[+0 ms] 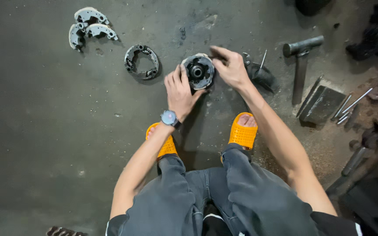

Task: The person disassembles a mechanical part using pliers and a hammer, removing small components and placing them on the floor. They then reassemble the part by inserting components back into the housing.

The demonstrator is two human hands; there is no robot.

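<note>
I squat on a dark concrete floor. A round grey metal clutch-like part [199, 70] with a black hub lies on the floor in front of my feet. My left hand [179, 89], with a watch on its wrist, grips the part's lower left edge. On the part's upper right rim my right hand [229, 66] is closed, fingers pinched at the edge. Whether the right hand also holds a small tool, I cannot tell.
A ring with springs [141, 61] lies left of the part. Curved grey shoes [88, 27] sit at the far left. A hammer [301, 57], a metal block [322, 104], loose rods [348, 109] and dark rags [262, 75] lie to the right. My orange sandals [243, 131] are below.
</note>
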